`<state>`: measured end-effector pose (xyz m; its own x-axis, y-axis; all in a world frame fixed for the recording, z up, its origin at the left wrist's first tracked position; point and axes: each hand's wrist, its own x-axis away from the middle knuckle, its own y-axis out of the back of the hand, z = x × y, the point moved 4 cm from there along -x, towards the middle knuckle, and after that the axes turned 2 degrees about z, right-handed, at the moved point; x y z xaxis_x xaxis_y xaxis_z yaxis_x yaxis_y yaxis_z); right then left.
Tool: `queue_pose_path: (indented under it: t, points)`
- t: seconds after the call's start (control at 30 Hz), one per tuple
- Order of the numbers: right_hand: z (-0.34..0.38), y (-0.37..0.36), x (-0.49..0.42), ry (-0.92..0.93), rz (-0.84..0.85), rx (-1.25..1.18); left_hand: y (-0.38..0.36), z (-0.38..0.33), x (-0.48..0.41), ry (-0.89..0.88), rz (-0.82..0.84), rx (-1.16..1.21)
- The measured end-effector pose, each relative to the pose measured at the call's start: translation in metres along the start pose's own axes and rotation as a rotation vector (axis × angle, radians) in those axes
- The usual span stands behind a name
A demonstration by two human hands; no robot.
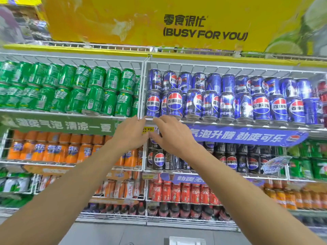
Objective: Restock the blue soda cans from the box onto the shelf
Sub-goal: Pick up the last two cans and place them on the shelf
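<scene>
Blue soda cans (226,98) fill the upper right wire shelf (230,123), stacked two high in a long row. My left hand (130,132) and my right hand (174,134) are raised side by side just below that shelf's front left corner, fingertips at the wire edge. Both hands are empty with fingers apart. They cover a yellow price tag (148,129) in part. The box is out of view.
Green cans (70,89) fill the shelf to the left, behind a white wire divider (142,89). Orange cans (53,147), black cans (235,158) and red cans (184,191) sit on lower shelves. A yellow sign (177,23) hangs above.
</scene>
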<state>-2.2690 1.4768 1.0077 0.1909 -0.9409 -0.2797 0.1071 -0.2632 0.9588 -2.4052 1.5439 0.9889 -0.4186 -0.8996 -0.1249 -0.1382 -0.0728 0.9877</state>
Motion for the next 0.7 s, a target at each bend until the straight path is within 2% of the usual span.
queue_pose_path:
  t: [0.17,0.33,0.53,0.63,0.7]
  points:
    - [0.047,-0.019,0.006,-0.014,0.108,0.016,-0.004,0.061,0.052,-0.017,0.082,-0.106]
    - [0.132,-0.074,0.015,0.003,0.2,0.0,-0.037,0.146,0.141,0.034,0.177,-0.108]
    - [0.246,-0.197,0.064,0.121,0.477,-0.07,-0.153,0.252,0.269,0.274,0.504,-0.042]
    - [0.267,-0.264,0.099,0.131,0.62,-0.103,-0.217,0.283,0.33,0.387,0.689,0.026]
    - [0.27,-0.306,0.124,0.11,0.732,-0.09,-0.261,0.293,0.367,0.432,0.721,0.042]
